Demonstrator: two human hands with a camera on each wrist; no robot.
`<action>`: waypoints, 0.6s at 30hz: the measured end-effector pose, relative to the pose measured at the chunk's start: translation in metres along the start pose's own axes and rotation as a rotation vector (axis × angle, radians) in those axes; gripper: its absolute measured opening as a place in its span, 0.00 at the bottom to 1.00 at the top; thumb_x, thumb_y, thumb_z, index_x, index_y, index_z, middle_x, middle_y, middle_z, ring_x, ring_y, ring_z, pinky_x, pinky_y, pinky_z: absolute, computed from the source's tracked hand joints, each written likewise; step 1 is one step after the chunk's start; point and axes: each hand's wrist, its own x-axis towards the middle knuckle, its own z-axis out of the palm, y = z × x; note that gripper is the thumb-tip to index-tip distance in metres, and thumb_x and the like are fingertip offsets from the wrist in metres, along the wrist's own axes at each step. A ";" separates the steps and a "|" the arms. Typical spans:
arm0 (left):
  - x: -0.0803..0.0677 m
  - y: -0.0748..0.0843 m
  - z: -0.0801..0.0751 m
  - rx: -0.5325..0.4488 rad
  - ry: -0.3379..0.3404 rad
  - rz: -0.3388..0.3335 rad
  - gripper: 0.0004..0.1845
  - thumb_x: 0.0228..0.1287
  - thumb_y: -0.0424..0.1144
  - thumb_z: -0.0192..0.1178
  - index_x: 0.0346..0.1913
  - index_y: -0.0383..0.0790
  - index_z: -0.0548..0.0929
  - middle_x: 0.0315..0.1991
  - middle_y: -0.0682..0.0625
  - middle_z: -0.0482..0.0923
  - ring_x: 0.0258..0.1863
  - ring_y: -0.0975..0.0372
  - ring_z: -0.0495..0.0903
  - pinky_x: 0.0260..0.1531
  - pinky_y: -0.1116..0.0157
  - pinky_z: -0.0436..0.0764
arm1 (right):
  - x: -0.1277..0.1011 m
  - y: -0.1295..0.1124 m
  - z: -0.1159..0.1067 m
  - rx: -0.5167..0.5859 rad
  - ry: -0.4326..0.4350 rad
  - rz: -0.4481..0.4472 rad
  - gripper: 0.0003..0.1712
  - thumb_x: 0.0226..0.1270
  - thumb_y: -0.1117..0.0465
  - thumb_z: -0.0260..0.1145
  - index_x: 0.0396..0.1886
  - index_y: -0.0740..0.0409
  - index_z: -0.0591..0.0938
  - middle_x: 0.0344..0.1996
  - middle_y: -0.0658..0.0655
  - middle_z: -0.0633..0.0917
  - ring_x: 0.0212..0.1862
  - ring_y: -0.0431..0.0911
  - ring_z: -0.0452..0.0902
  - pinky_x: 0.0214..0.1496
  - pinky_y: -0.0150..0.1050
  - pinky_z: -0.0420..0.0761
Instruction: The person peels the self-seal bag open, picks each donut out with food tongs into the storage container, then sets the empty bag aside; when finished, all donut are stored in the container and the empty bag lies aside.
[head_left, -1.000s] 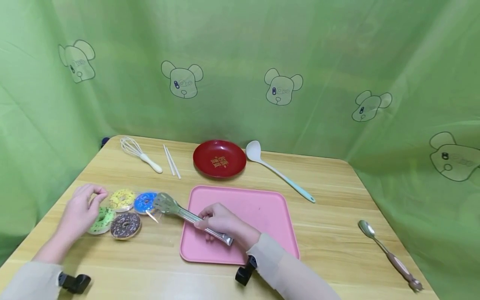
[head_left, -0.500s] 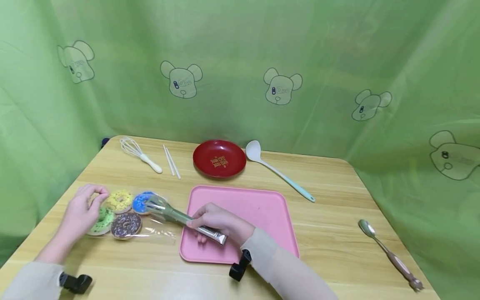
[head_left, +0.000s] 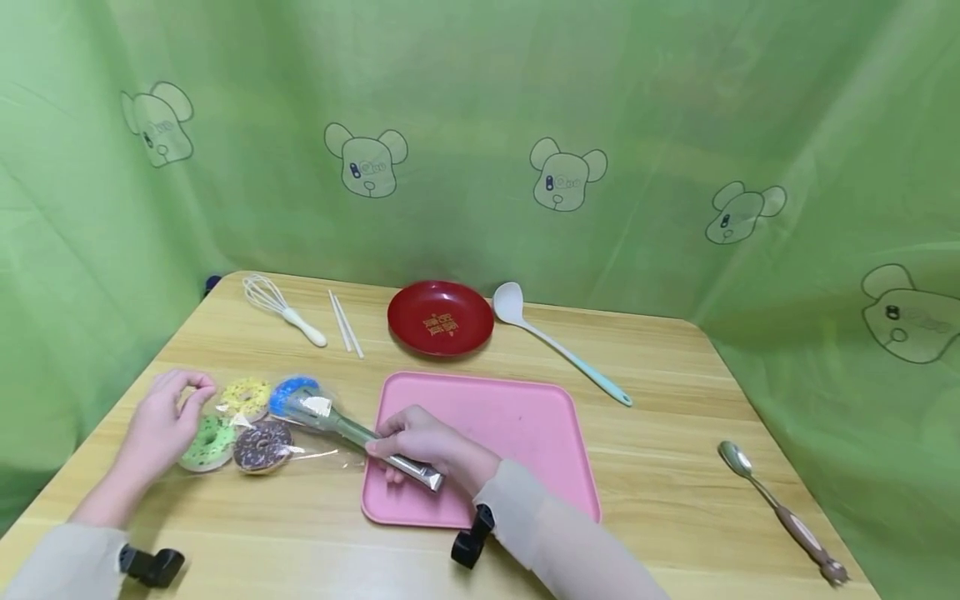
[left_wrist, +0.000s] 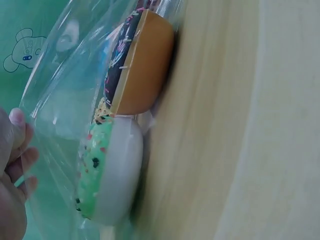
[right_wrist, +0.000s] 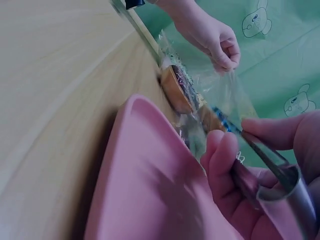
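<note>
A clear plastic bag [left_wrist: 57, 100] holds a green donut [head_left: 207, 444], a yellow donut [head_left: 243, 398], a chocolate donut [head_left: 262, 450] and a blue donut [head_left: 288, 395]. My left hand [head_left: 161, 423] pinches the bag's film at its left, thumb against fingertips; the right wrist view shows the film lifted there. In my right hand [head_left: 429, 440] are metal tongs [head_left: 352, 431], gripped by the arms above the pink tray [head_left: 480, 396]. The tongs' head lies over the right part of the blue donut, at the bag's right end. How tightly the tongs hold that donut is hard to tell.
Behind the tray stands a red plate [head_left: 441, 319]. A whisk [head_left: 285, 310] and white chopsticks [head_left: 346, 325] lie at the back left, a ladle [head_left: 558, 342] right of the plate. Near the table's right edge lies a spoon [head_left: 780, 512]. Green curtains [head_left: 480, 167] enclose the table.
My right hand has moved left with the tongs, bringing their head farther over the blue donut. The bag's film and the chocolate donut have shifted slightly. My left hand stays put.
</note>
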 end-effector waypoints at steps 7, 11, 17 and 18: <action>0.000 -0.002 -0.002 0.039 0.011 -0.036 0.02 0.64 0.27 0.53 0.35 0.30 0.74 0.39 0.34 0.73 0.44 0.44 0.66 0.45 0.41 0.64 | -0.021 0.005 -0.013 -0.043 0.007 -0.041 0.09 0.57 0.67 0.66 0.38 0.67 0.81 0.22 0.68 0.80 0.16 0.45 0.75 0.17 0.34 0.78; 0.000 -0.004 -0.001 0.049 0.012 -0.042 0.02 0.64 0.26 0.53 0.35 0.29 0.74 0.40 0.34 0.72 0.44 0.44 0.66 0.44 0.42 0.64 | -0.034 0.009 -0.022 -0.047 0.014 -0.051 0.11 0.57 0.67 0.66 0.39 0.67 0.81 0.23 0.67 0.80 0.16 0.45 0.76 0.17 0.34 0.78; 0.001 -0.003 -0.002 0.053 0.010 -0.045 0.02 0.65 0.27 0.53 0.36 0.30 0.74 0.40 0.33 0.72 0.44 0.43 0.66 0.44 0.40 0.64 | -0.053 0.019 -0.039 -0.081 0.028 -0.067 0.14 0.57 0.65 0.67 0.42 0.67 0.80 0.23 0.66 0.80 0.17 0.45 0.76 0.19 0.36 0.80; 0.001 -0.003 -0.001 0.052 0.005 -0.045 0.02 0.65 0.28 0.53 0.36 0.30 0.74 0.40 0.33 0.73 0.45 0.43 0.66 0.45 0.40 0.64 | -0.057 0.021 -0.043 -0.088 0.032 -0.067 0.15 0.57 0.65 0.67 0.43 0.67 0.80 0.23 0.66 0.80 0.17 0.45 0.77 0.19 0.37 0.80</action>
